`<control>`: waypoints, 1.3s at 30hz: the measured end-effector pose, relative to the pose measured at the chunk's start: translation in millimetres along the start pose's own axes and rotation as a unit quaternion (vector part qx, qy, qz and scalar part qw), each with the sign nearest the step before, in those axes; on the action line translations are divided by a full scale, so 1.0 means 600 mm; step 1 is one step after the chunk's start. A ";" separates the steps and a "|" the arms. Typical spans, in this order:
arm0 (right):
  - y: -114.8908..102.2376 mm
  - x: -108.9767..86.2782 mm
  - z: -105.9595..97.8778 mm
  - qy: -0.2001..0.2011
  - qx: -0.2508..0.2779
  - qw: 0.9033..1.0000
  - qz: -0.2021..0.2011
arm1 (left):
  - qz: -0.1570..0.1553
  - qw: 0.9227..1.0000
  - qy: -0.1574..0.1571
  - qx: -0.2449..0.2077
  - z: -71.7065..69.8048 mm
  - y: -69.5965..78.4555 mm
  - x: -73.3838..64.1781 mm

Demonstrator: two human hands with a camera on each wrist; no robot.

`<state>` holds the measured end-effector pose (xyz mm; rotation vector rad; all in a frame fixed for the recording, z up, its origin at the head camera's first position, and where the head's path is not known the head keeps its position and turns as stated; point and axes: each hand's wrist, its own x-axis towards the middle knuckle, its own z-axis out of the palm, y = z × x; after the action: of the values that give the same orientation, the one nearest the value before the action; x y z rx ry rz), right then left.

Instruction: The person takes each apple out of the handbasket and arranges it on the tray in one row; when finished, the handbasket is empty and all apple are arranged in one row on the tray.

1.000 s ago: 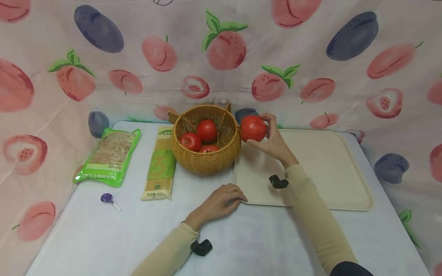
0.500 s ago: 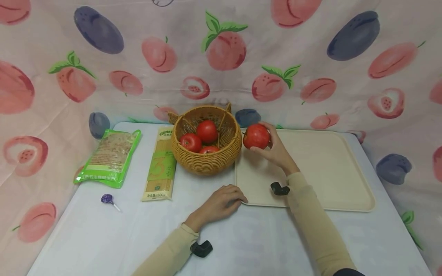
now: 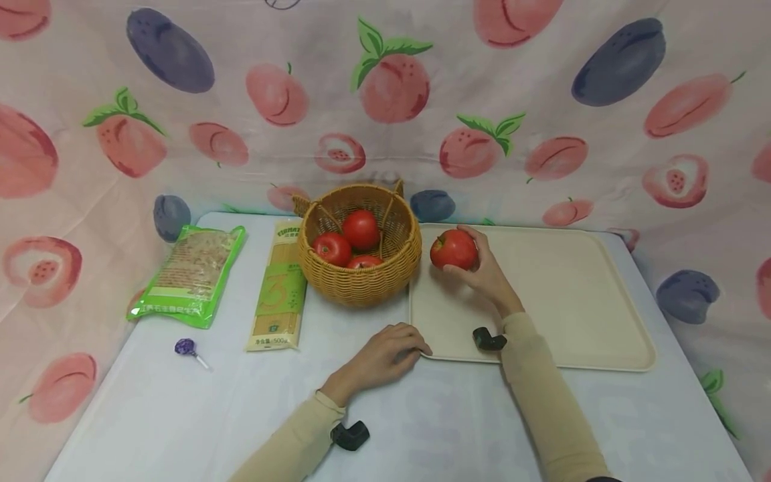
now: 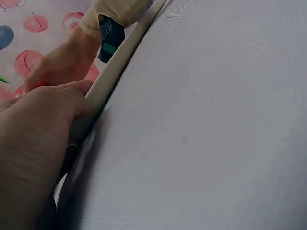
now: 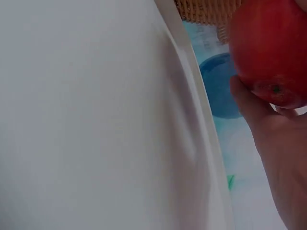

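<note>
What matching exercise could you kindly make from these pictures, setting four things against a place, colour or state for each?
Things:
1. left hand
2. right hand
3. wicker basket
4. lollipop

Places, colours and states:
A. purple, on a white stick
B. holding a red fruit
C. at the near left corner of the tray
D. has other red fruits inside

Right pairs: 1-C, 2-B, 3-D, 4-A.

Head view looks down; close wrist views share the tray (image 3: 578, 294).
</note>
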<state>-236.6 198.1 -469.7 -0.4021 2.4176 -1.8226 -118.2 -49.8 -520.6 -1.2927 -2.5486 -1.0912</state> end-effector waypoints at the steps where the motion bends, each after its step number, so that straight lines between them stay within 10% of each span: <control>1: 0.006 0.001 0.000 0.004 0.002 1.000 0.003 | 0.000 1.000 -0.001 0.000 0.000 0.000 0.000; 26: -0.008 -0.015 0.012 -0.017 -0.044 0.998 0.043 | -0.009 1.000 -0.007 0.000 -0.001 -0.002 0.001; 39: 0.049 -0.003 0.003 -0.007 -0.033 0.997 0.067 | -0.016 1.000 -0.013 -0.002 0.000 -0.005 -0.001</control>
<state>-239.3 204.2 -498.5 -0.2510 2.4355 -1.6837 -120.2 -51.2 -522.4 -1.2801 -2.5954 -1.0918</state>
